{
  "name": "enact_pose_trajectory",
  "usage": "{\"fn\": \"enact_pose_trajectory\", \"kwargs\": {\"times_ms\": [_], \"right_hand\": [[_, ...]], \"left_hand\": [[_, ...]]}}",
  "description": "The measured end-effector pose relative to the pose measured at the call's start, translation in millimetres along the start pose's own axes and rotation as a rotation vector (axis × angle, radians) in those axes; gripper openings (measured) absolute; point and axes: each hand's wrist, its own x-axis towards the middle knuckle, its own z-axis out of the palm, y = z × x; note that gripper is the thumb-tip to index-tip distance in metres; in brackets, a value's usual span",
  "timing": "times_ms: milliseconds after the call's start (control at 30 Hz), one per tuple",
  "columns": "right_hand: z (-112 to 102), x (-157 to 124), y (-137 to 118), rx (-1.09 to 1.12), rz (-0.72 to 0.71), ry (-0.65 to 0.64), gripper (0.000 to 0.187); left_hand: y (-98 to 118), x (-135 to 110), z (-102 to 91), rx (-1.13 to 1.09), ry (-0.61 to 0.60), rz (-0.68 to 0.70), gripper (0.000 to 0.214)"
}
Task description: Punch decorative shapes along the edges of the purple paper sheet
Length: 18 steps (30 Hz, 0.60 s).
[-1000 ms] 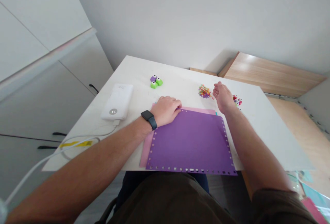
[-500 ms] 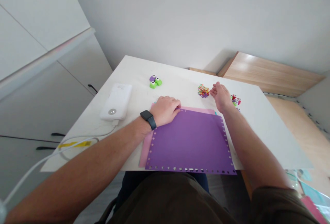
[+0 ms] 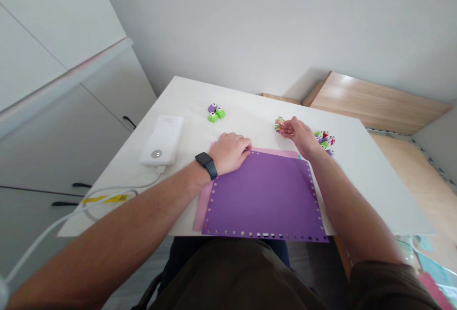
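My left hand (image 3: pixel 230 153), with a black smartwatch (image 3: pixel 206 165) on the wrist, rests curled on the top edge of a purple paper sheet (image 3: pixel 262 195), whose borders carry punched holes. Beneath it lies a pink paper sheet (image 3: pixel 202 210). My right hand (image 3: pixel 300 136) stretches left, its fingertips at a small pile of multicoloured paper cut-outs (image 3: pixel 279 124). I cannot tell whether those fingers hold any pieces. Just right of that hand sit several craft paper punches (image 3: pixel 324 141).
Two or three green and purple craft punches (image 3: pixel 216 113) stand at the far side of the white table (image 3: pixel 250 105). A white power bank (image 3: pixel 162 139) with a white cable (image 3: pixel 117 191) lies at the left. White cabinets stand left, a wooden board right.
My right hand has moved left and down from beside the cut-out pile to its edge, uncovering more of the punches at right. My left hand and the sheets stay put.
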Motion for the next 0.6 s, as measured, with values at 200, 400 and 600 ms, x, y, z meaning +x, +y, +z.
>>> {"fn": "enact_pose_trajectory", "kwargs": {"times_ms": [200, 400, 600], "right_hand": [[4, 0, -7, 0.025, -0.044, -0.035, 0.061], [12, 8, -3, 0.016, -0.04, -0.014, 0.065], [10, 11, -7, 0.036, -0.086, 0.019, 0.063]], "left_hand": [[1, 0, -0.9, 0.008, -0.008, 0.002, 0.015], [2, 0, -2.1, 0.012, -0.01, -0.003, 0.015], [2, 0, -2.8, 0.012, -0.015, -0.004, 0.015]]}}
